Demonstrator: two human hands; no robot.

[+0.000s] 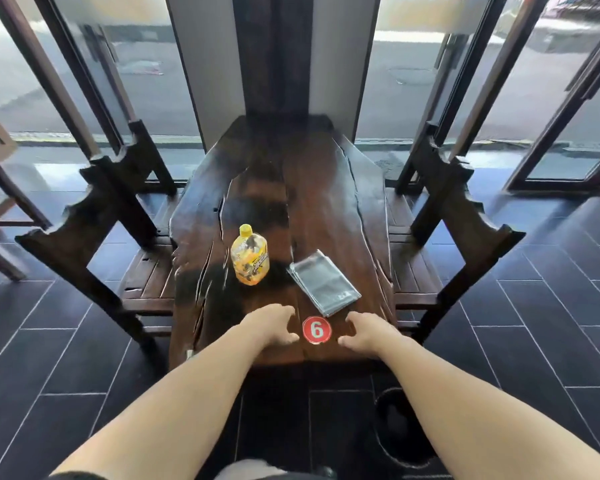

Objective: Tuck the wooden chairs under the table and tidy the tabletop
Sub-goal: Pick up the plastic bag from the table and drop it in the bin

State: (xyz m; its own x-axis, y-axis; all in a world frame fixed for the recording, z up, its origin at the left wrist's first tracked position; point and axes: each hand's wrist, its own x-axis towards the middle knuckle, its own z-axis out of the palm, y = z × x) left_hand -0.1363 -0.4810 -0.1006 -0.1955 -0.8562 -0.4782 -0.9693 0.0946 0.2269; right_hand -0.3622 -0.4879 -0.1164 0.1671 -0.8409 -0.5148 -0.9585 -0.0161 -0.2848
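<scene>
A long dark wooden table point(278, 174) runs away from me. On it stand a yellow bottle point(250, 256) with a yellow cap and, to its right, a flat grey packet point(324, 282). A red round marker with the number 6 point(316, 329) lies near the front edge. My left hand point(274, 327) and my right hand point(369, 332) hover over the tabletop on either side of the marker, fingers loosely curled, holding nothing. A dark wooden chair point(94, 216) stands at the left side and another chair point(461, 220) at the right, seats partly under the table.
Further chairs stand behind these at the back left point(142, 150) and back right point(420, 150). Glass walls and door frames surround the far end. A dark pillar point(274, 53) rises beyond the table. Black floor tiles lie all around. A lighter wooden frame point(0, 202) stands at far left.
</scene>
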